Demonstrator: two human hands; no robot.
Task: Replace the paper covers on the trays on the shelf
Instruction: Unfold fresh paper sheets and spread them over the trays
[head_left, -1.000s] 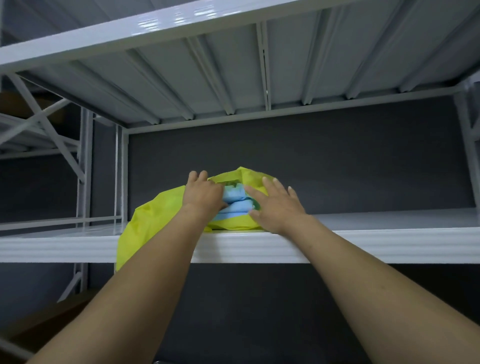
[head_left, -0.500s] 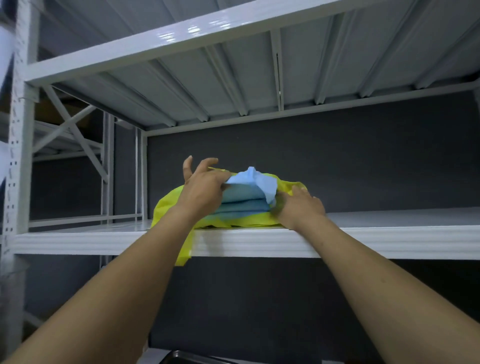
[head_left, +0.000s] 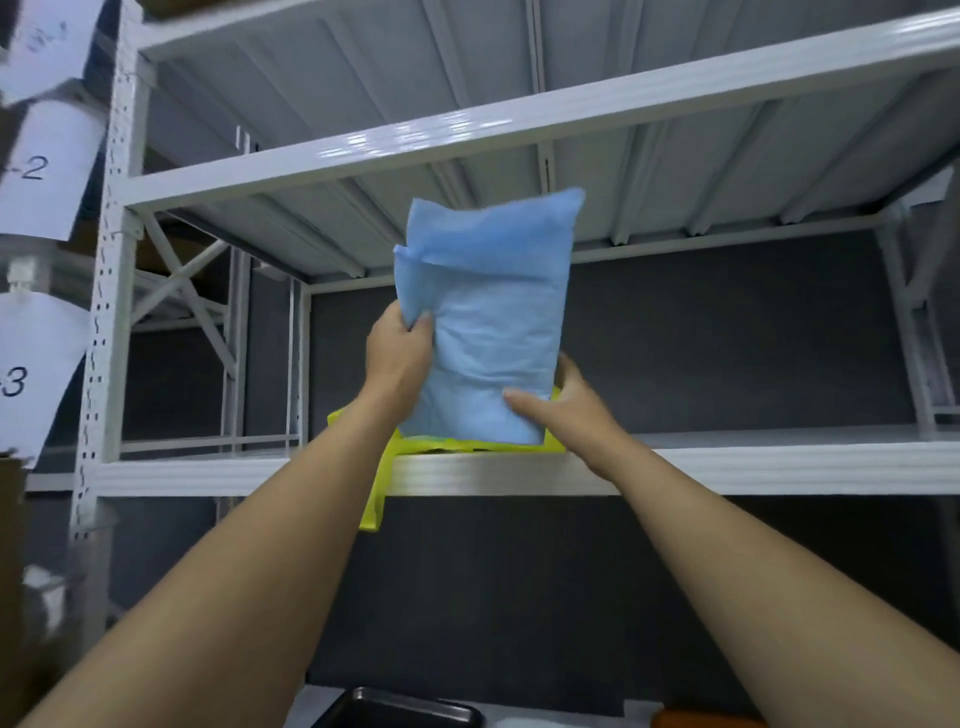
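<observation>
A folded stack of light blue paper covers (head_left: 491, 317) stands upright above the white metal shelf (head_left: 727, 467). My left hand (head_left: 397, 356) grips its left edge, thumb in front. My right hand (head_left: 563, 402) holds its lower right corner, thumb across the front. Under the stack lies a yellow plastic bag (head_left: 382, 501), flattened on the shelf, with one end hanging over the front edge. At the bottom of the view the corner of a dark metal tray (head_left: 400, 709) shows on a lower level.
A white upright post (head_left: 106, 312) with holes stands at the left, with paper labels (head_left: 39, 171) numbered 2 and 3 beside it. Another shelf board (head_left: 519, 130) runs overhead. An orange object (head_left: 701, 719) peeks in at the bottom right. The back wall is dark grey.
Both hands pulled the blue stack out of the yellow bag and raised it upright. The bag now lies flat on the shelf. The view has tilted and shifted to the left.
</observation>
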